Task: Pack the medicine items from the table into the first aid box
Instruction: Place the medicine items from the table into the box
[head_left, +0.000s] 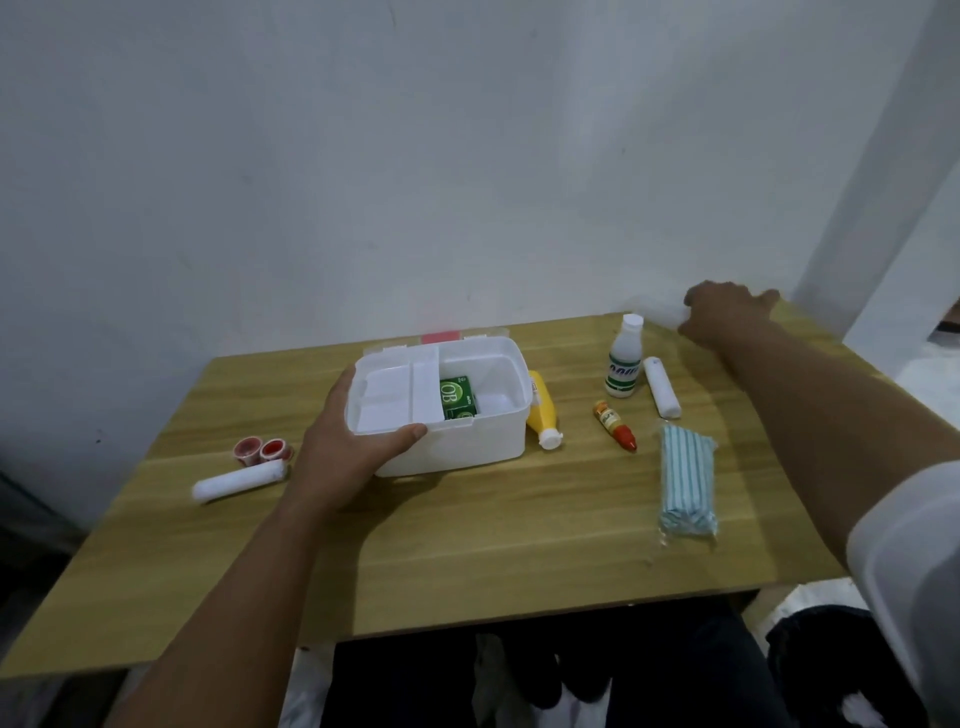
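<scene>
Pale, bare wall backs a wooden table (467, 545) with a light grain; on it, a little left of centre, stands the white first aid box (457, 441), open on top, its long side running left to right; a white divided tray (387, 402) fills its left half, and a green carton (457, 397) lies in the deeper right half. The left hand (343, 452) grips the box's near left corner, thumb along the front rim, fingers wrapped round the left wall. The right hand (724, 314) reaches to the far right corner of the table, closed round a white cylindrical item (660, 309) whose long axis points left; how tightly it is held I cannot tell, since that part is blurred.

Just right of the box a yellow bottle (540, 413) lies on its side, white cap toward the near edge; further right a white bottle (623, 364) stands upright; beside it a white gauze roll (662, 387) lies pointing away and slightly left; a small orange tube (615, 426) lies between, red tip toward the near right. A pack of blue striped masks (685, 486) lies lengthwise near to far. Left of the box, another gauze roll (241, 480) lies across, touching two red-rimmed tape rolls (262, 449).
</scene>
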